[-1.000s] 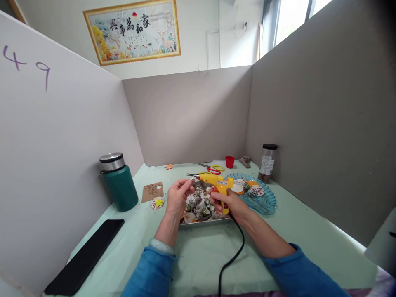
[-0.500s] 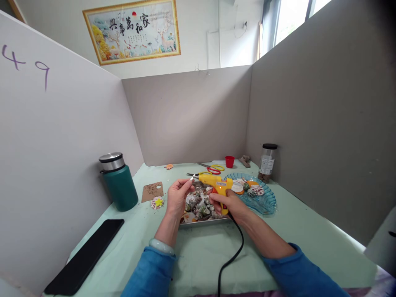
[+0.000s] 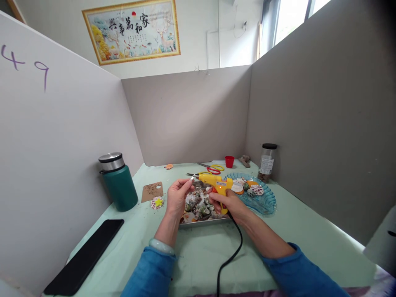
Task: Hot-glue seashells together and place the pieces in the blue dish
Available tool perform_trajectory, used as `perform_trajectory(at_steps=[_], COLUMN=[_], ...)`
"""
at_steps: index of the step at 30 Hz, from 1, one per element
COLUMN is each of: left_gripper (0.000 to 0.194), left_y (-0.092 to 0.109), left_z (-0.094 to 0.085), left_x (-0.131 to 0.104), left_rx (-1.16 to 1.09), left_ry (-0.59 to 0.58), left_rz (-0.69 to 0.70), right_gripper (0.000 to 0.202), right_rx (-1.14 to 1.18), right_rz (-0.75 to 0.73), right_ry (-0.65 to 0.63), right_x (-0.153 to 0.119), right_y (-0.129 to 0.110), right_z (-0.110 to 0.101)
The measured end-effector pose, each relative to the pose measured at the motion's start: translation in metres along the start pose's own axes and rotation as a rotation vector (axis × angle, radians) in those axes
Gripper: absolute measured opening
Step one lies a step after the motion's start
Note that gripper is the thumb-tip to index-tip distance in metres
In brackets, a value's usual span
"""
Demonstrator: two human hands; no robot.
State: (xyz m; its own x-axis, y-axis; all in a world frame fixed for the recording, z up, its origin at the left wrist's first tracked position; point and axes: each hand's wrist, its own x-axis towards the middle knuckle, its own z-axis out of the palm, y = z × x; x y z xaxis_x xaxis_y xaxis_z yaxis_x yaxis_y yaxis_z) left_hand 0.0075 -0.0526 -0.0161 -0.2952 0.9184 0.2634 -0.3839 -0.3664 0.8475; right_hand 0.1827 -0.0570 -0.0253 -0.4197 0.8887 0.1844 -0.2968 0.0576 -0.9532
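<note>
In my right hand (image 3: pixel 227 202) is a yellow hot glue gun (image 3: pixel 213 180), its nozzle pointing left and a black cord (image 3: pixel 238 247) trailing from its handle. My left hand (image 3: pixel 178 196) pinches a small white piece (image 3: pixel 192 178) between thumb and fingertips, right at the nozzle; its kind is too small to make out. Beneath both hands lies a tray of mixed seashells (image 3: pixel 202 206), partly covered by them. Left of my left hand rest a round speckled piece with a yellow star shape (image 3: pixel 157 202) and a brown board (image 3: pixel 152 192) strewn with crumbs.
A blue shell-shaped dish (image 3: pixel 266 202) holds shells at the right, near a black-lidded jar (image 3: pixel 267 163). Scissors (image 3: pixel 215 168) and a red cup (image 3: pixel 229 161) stand at the back. A green flask (image 3: pixel 119 183) and a black flat object (image 3: pixel 86 255) occupy the left. Grey panels surround the table.
</note>
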Motion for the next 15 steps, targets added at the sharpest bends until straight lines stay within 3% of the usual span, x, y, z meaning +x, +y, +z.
perform_trajectory(at_steps=[7, 15], left_gripper=[0.029, 0.029], left_y=[-0.0001, 0.0017], left_z=[-0.0002, 0.0009], left_x=[-0.0001, -0.0005], left_rx=[-0.016, -0.013], left_ry=[-0.005, -0.010], left_rz=[0.007, 0.007], right_gripper=[0.032, 0.029], right_rx=[-0.013, 0.017], right_rz=[0.021, -0.002], right_ry=[-0.051, 0.001], right_x=[0.0016, -0.0004], right_y=[0.0019, -0.0002], right_z=[-0.0027, -0.0005])
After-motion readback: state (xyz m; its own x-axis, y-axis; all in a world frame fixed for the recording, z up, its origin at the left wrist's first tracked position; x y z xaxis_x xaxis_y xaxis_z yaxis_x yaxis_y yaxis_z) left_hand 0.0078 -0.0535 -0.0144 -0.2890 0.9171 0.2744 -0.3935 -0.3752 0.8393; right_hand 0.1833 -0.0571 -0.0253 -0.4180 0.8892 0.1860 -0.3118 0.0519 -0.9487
